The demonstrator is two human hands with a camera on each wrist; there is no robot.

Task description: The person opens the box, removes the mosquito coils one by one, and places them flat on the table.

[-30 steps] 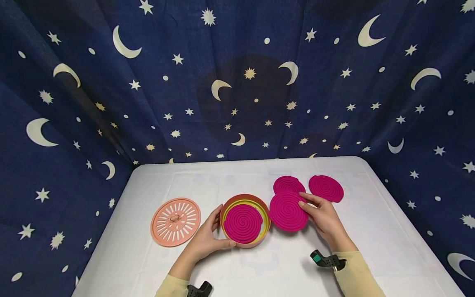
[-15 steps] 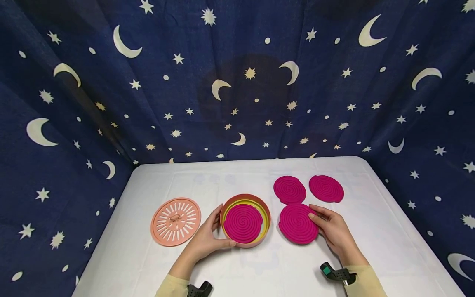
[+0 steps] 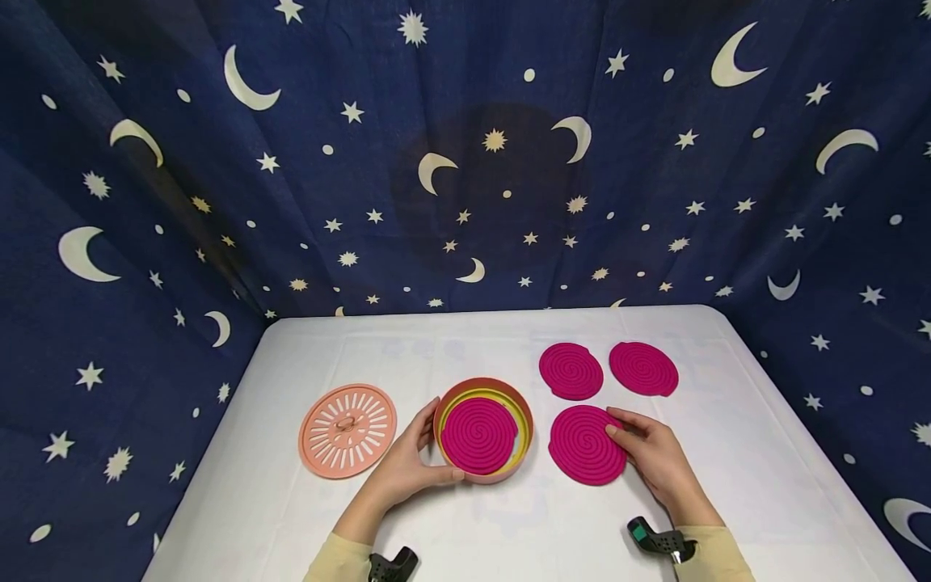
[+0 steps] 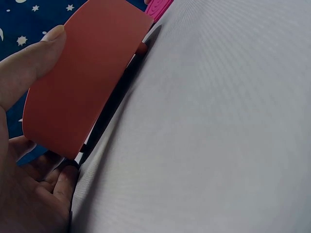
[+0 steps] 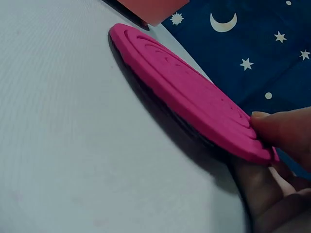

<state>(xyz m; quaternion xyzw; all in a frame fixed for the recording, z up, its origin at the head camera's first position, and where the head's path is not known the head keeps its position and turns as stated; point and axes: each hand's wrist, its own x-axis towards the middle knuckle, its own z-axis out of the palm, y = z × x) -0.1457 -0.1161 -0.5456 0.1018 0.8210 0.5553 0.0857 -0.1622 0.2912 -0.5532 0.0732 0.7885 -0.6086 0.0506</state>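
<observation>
My left hand (image 3: 411,465) grips the side of a round coral box (image 3: 525,457), thumb at the front and fingers behind. Inside its yellow lining lies a magenta spiral mosquito coil (image 3: 478,436). To the right, my right hand (image 3: 658,461) pinches the edge of another magenta mosquito coil (image 3: 586,444), thumb on top and fingers beneath. In the right wrist view this coil (image 5: 189,97) is close over the table with a shadow under it. The left wrist view shows the outer wall of the box (image 4: 90,73) under my thumb.
Two more magenta coils, one on the left (image 3: 570,371) and one on the right (image 3: 643,369), lie behind my right hand. A coral slotted lid (image 3: 318,456) with a small loop handle lies left of the box. A starry blue curtain (image 3: 480,178) encloses the white table (image 3: 509,537).
My right hand has drawn its coil toward me and to the right, off the back left coil it overlapped. My left hand and the box stay in place.
</observation>
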